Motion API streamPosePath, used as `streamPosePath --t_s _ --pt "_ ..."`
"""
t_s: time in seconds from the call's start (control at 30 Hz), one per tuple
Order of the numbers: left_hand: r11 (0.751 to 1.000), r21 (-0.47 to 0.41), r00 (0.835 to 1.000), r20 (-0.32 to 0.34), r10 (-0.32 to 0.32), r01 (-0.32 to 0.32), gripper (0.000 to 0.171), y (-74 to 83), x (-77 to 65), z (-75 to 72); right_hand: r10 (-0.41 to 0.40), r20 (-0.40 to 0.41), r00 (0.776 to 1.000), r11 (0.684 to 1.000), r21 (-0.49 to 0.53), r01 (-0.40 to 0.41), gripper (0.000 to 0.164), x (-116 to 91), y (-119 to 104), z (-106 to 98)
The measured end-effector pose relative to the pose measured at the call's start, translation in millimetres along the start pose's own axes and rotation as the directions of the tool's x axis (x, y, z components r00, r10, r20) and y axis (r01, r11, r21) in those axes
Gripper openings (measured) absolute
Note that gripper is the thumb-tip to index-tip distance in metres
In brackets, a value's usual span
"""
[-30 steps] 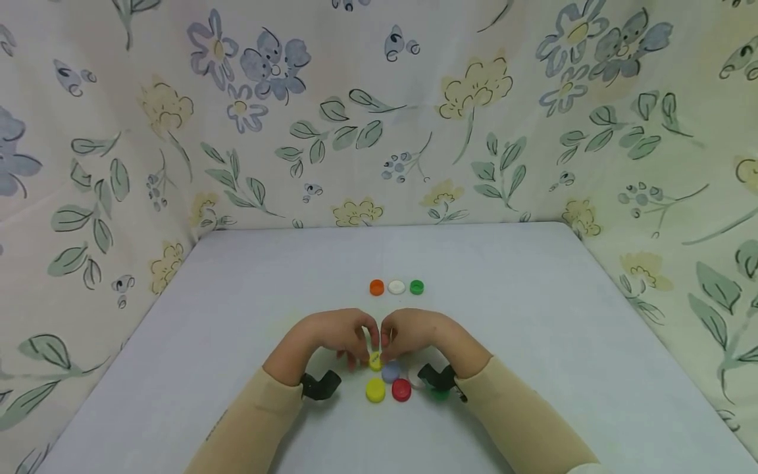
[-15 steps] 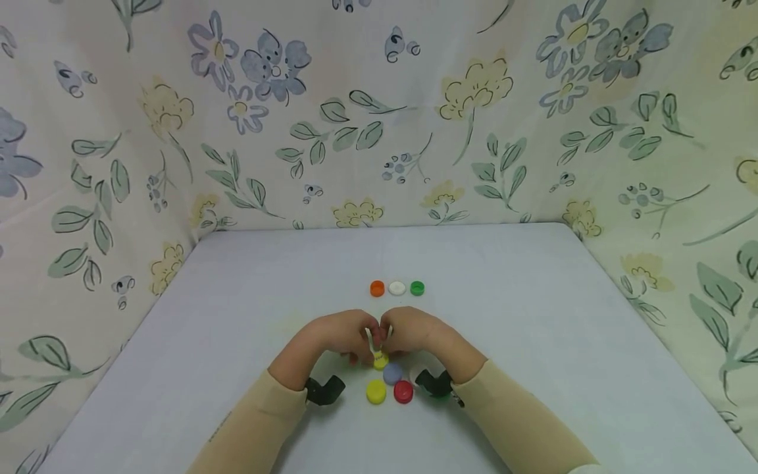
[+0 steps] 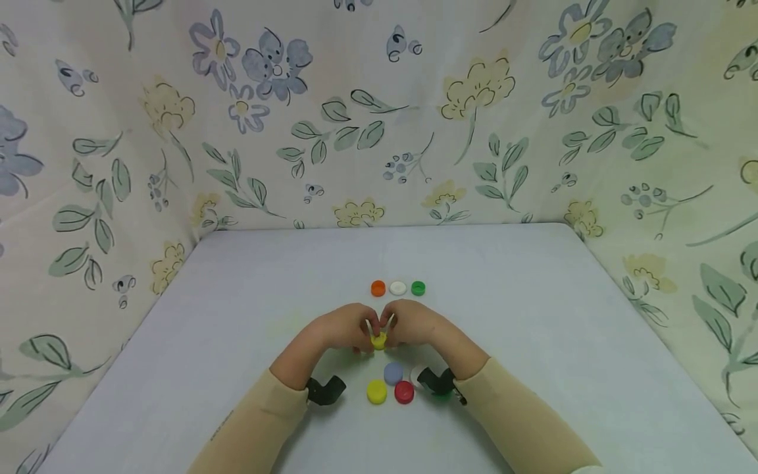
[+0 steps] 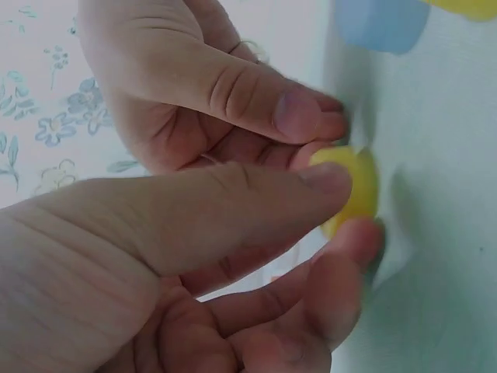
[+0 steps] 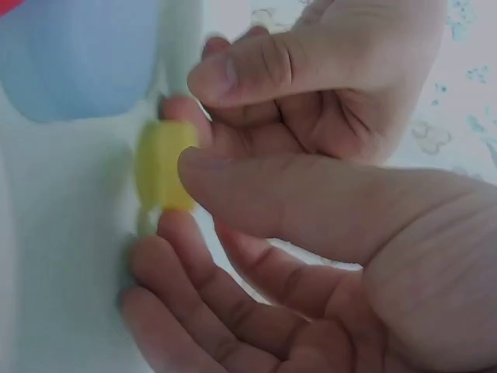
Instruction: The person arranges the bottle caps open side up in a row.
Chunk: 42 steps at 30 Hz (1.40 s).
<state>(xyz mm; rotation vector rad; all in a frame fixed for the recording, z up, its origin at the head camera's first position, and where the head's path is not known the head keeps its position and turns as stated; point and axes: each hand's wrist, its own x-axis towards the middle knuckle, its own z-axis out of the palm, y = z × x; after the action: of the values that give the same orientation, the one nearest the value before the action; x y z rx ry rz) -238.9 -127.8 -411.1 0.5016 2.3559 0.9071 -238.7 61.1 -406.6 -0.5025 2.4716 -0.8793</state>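
Fingers (image 4: 359, 241) pinching yellow cap (image 4: 363, 186) edges, gap to blue cap (image 3: 393, 374)

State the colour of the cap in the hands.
Yellow; the cap shows best from the right wrist.

Soft light leaves faint shadows on the table (image 3: 533, 316), and both wrist views look hazy and blurred.

Yellow cap (image 5: 155, 163) partly hidden by my left hand (image 3: 345, 327) and right hand (image 3: 411, 322).
It blurs in the right wrist view. In the head view, lower centre, a black mount (image 3: 437, 382) covers parts of a white cap (image 3: 416, 376) and a green cap (image 3: 441, 397). The top edge crops the blue cap (image 4: 380, 22) in both wrist views, the red cap (image 5: 8, 5) upper left, another yellow one (image 4: 472, 6) upper right.
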Motion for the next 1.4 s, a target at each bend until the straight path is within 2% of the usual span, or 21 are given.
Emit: streamPosePath --t_s 0.23,0.47,0.63,0.87,1.07,1.23,1.3,1.4 --pt "1.0 0.026 0.999 -0.055 -0.001 0.003 0.022 -3.0 4.6 0.6 -0.013 -0.052 0.999 1.0 -0.006 0.013 0.019 4.9 2.6 5.6" --pt "0.999 0.048 0.993 -0.114 0.014 -0.009 0.015 -6.7 6.0 -4.7 -0.018 -0.076 0.997 0.996 0.082 0.024 0.008 7.7 7.1 3.8" --pt "1.0 -0.005 0.988 -0.155 0.015 -0.016 0.006 -12.3 6.0 -10.6 -0.008 -0.102 0.995 0.992 0.125 0.021 0.009 10.0 8.5 2.0" --pt "0.992 -0.123 0.98 -0.193 -0.05 0.026 0.008 -22.7 5.9 -18.9 -0.025 -0.123 0.992 0.989 0.143 0.042 0.014 12.7 6.5 1.3" --pt "0.972 -0.219 0.963 -0.233 -0.138 0.087 0.012 -28.3 6.5 -22.6 -0.015 -0.102 0.995 0.986 0.161 0.032 0.016 13.1 5.8 0.3" --pt "0.966 -0.226 0.948 -0.26 -0.182 0.124 0.012 -29.5 8.3 -25.4 -0.006 -0.093 0.996 0.989 0.145 0.019 0.017 12.6 7.4 -2.1" --pt "0.963 -0.231 0.938 -0.283 -0.201 0.136 0.013 -31.1 9.0 -27.1 0.003 -0.097 0.995 0.99 0.139 0.011 0.018 12.1 8.0 -3.8" --pt "0.955 -0.248 0.913 -0.327 -0.243 0.165 0.015 -35.4 9.5 -29.4 0.012 -0.107 0.994 0.99 0.142 0.003 0.02 11.8 9.9 -6.3"
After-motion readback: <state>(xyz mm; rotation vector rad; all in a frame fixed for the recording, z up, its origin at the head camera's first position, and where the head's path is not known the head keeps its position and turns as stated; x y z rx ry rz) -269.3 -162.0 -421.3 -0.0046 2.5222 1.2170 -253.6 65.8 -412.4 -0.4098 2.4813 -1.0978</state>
